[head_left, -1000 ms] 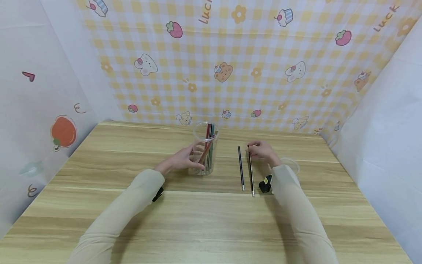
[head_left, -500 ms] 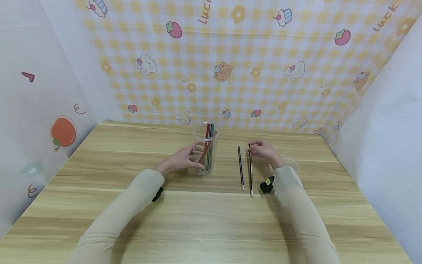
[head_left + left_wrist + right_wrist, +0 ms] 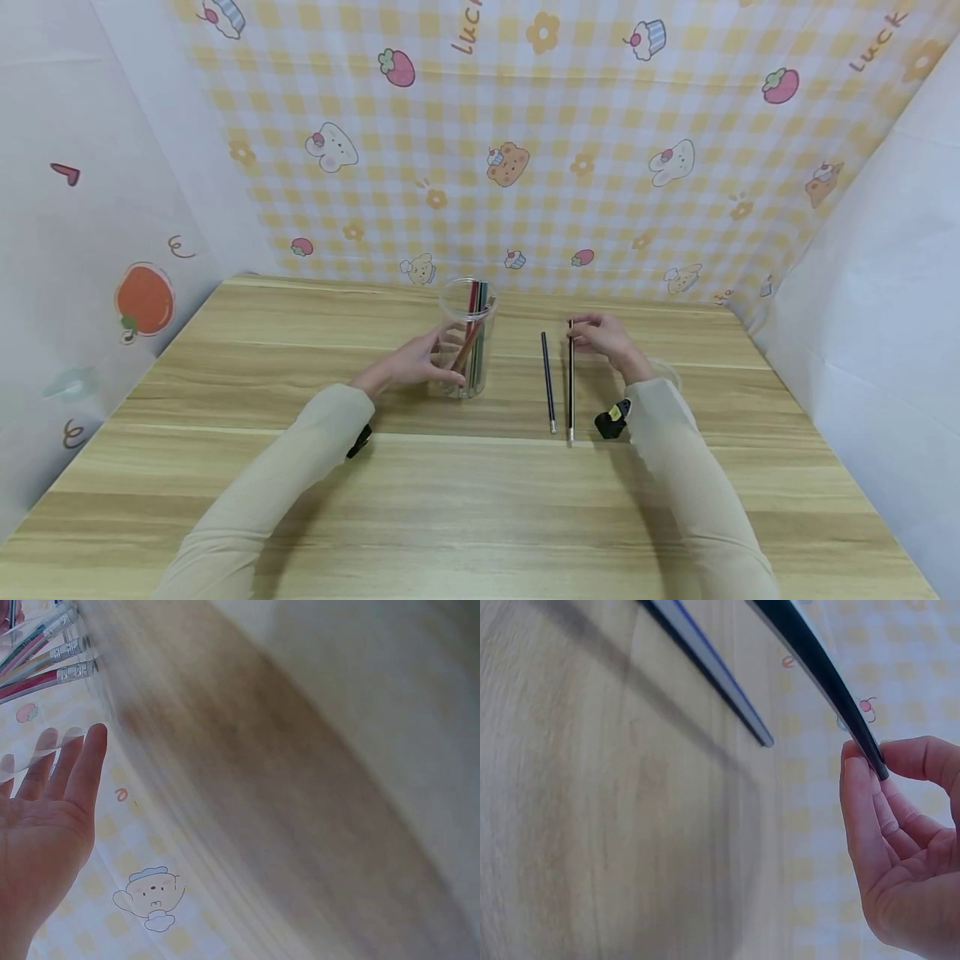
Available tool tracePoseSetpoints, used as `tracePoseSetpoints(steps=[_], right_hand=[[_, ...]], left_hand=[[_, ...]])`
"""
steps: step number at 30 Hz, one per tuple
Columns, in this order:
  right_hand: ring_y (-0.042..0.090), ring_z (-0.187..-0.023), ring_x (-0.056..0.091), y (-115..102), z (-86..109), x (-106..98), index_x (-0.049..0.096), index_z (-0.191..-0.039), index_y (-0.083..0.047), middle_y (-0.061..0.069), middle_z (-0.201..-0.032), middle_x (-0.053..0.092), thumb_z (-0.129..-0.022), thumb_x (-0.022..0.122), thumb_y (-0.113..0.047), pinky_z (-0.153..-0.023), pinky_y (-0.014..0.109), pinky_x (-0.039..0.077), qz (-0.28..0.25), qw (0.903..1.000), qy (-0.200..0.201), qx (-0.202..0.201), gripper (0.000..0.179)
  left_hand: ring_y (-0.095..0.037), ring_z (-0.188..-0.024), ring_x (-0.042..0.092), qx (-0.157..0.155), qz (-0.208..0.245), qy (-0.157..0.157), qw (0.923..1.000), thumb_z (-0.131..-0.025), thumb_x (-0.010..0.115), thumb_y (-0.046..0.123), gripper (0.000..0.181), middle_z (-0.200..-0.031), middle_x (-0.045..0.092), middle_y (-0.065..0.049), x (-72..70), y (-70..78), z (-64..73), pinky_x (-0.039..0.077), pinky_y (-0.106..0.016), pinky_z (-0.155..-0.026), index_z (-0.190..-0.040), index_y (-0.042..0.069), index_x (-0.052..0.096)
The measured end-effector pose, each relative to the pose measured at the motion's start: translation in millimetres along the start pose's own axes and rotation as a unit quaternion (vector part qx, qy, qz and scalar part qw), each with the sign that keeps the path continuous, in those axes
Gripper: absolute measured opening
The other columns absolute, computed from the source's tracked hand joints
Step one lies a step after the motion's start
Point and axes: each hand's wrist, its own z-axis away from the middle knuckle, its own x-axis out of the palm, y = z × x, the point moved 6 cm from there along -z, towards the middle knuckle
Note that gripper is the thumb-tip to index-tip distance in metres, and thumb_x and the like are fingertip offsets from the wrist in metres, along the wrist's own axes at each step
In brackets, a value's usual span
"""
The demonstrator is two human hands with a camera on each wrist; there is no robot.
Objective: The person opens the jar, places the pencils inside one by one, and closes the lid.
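Note:
A tall clear plastic cup (image 3: 448, 302) stands at the table's middle, with several coloured pencils (image 3: 477, 346) leaning inside. My left hand (image 3: 414, 362) holds the cup from its left side, thumb in front and fingers behind. In the left wrist view, metal ferrules of the pencils (image 3: 71, 649) show at the cup's bottom, above the fingers (image 3: 86, 769). My right hand (image 3: 604, 337) pinches the far end of a dark pencil (image 3: 572, 387) between thumb and fingers; its eraser end points toward me. Left of it, a dark blue pencil (image 3: 548, 383) lies on the table.
A clear round rim (image 3: 677, 377) shows partly behind the right wrist. Black wrist devices (image 3: 612, 421) sit under both sleeves. A yellow checked cloth (image 3: 480, 167) hangs at the table's back edge, with white cloth at both sides.
My right hand has moved slightly back and to the right, and the pinched pencil has shifted with it, now standing straighter in the head view. My left hand and the cup have stayed put.

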Motion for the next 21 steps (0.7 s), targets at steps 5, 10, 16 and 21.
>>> tracePoseSetpoints(steps=[5,10,16,21], right_hand=[[0.014,-0.071,0.055,-8,3.0,2,0.04,-0.123,0.011,0.016,-0.097,0.054,-0.088,0.047,-0.006,-0.084,0.042,0.044,-0.006,1.0,-0.001,-0.007,0.04],[0.016,-0.075,0.054,-14,3.9,4,0.04,-0.122,0.009,0.017,-0.099,0.051,-0.089,0.047,-0.006,-0.085,0.041,0.044,-0.021,0.9997,-0.004,-0.009,0.038],[0.016,-0.075,0.055,-24,6.4,6,0.04,-0.122,0.009,0.02,-0.102,0.051,-0.088,0.048,-0.004,-0.082,0.037,0.046,-0.021,0.9995,0.0,-0.022,0.038],[0.015,-0.075,0.057,-30,7.1,8,0.041,-0.122,0.008,0.019,-0.104,0.05,-0.088,0.049,-0.006,-0.078,0.033,0.049,-0.028,0.9991,0.008,-0.033,0.038]], left_hand=[[-0.032,-0.119,0.034,0.005,0.005,-0.003,1.0,-0.072,0.073,0.011,0.082,-0.131,0.036,-0.02,0.4,10.9,4.8,0.031,-0.044,-0.097,-0.136,0.01,0.021],[-0.028,-0.119,0.036,0.01,0.003,0.005,0.9999,-0.071,0.075,0.018,0.084,-0.131,0.037,-0.015,0.1,-4.8,-1.9,0.031,-0.043,-0.097,-0.136,0.016,0.022],[-0.025,-0.118,0.037,0.007,-0.002,0.012,0.9999,-0.069,0.077,0.02,0.085,-0.13,0.039,-0.011,-0.4,-13.1,-5.7,0.032,-0.042,-0.096,-0.135,0.02,0.024],[-0.026,-0.118,0.037,0.012,-0.002,0.009,0.9999,-0.069,0.077,0.02,0.086,-0.131,0.038,-0.013,-0.5,-12.4,-5.3,0.032,-0.043,-0.096,-0.136,0.019,0.023]])
